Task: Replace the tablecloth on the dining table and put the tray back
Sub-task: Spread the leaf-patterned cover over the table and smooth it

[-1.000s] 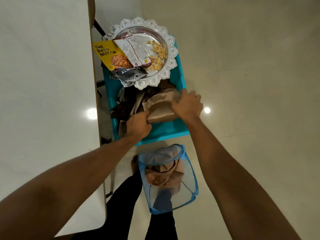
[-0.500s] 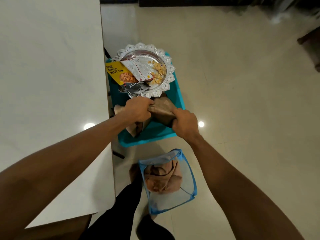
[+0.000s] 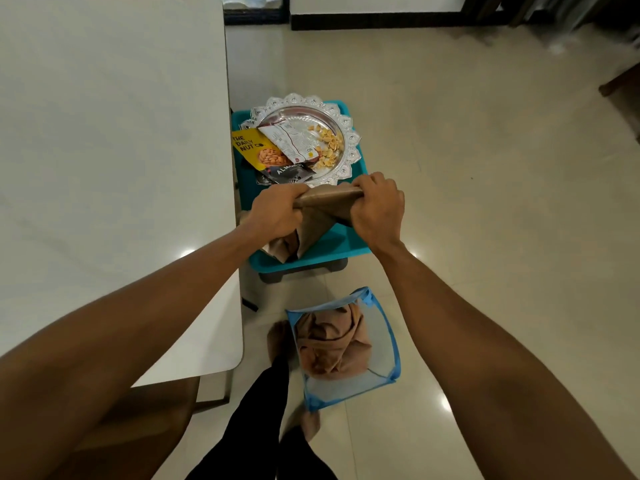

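A brown folded tablecloth (image 3: 322, 209) is lifted above a teal stool (image 3: 343, 244), its lower folds still hanging down onto the seat. My left hand (image 3: 277, 213) grips its left end and my right hand (image 3: 377, 209) grips its right end. Behind them on the same stool sits an ornate silver tray (image 3: 346, 133) with nut packets (image 3: 256, 152) and loose nuts. The white dining table (image 3: 110, 161) to the left is bare.
A blue mesh laundry basket (image 3: 388, 362) holding a crumpled tan cloth (image 3: 332, 344) stands on the floor by my feet. Open tiled floor lies to the right. A dark wall base and furniture legs run along the far edge.
Both hands have raised the brown cloth off the stool and pulled it taut between them. My head has lifted, bringing more of the table and floor into view.
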A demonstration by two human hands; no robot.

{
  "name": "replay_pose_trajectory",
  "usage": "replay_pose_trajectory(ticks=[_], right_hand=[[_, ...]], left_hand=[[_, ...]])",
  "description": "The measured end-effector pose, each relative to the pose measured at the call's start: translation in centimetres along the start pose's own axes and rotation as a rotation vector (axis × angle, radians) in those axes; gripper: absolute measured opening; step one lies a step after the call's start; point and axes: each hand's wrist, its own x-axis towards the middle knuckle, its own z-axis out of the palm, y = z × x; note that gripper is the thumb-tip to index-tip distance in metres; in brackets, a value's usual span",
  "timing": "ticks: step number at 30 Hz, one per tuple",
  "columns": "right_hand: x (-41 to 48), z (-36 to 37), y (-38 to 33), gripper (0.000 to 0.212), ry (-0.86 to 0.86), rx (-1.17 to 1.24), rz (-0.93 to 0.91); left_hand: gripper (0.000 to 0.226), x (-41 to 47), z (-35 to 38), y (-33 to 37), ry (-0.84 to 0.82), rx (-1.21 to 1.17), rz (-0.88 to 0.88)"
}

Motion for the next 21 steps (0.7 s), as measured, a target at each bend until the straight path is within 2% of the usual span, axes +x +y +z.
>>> replay_pose_trajectory(ticks=[3,9,13,17,21], right_hand=[[0.3,-1.1,-0.1,0.027,0.037,0.002,-0.030],[0.3,-2.8,1.1,0.027,0.030,-0.082,-0.084],[-0.5,-4.0,1.6,0.026,0.074,-0.067,-0.097],[-1.2,-6.1,0.9,0.032,0.123,-0.010,-0.110],[-2.9,-7.5,0.9,0.040,0.125,-0.037,-0.168]], left_hand=[[0.025,-0.3,0.0,0.1,0.040,-0.034,0.001],[0.017,-1.3,0.6,1.1,-0.035,-0.012,0.111],[0.019,-2.5,0.9,1.6,0.083,-0.053,0.203],[0.032,-3.8,0.0,3.3,0.199,-0.064,0.225],[0.036,-5.6,0.0,3.9,0.107,-0.103,0.200]])
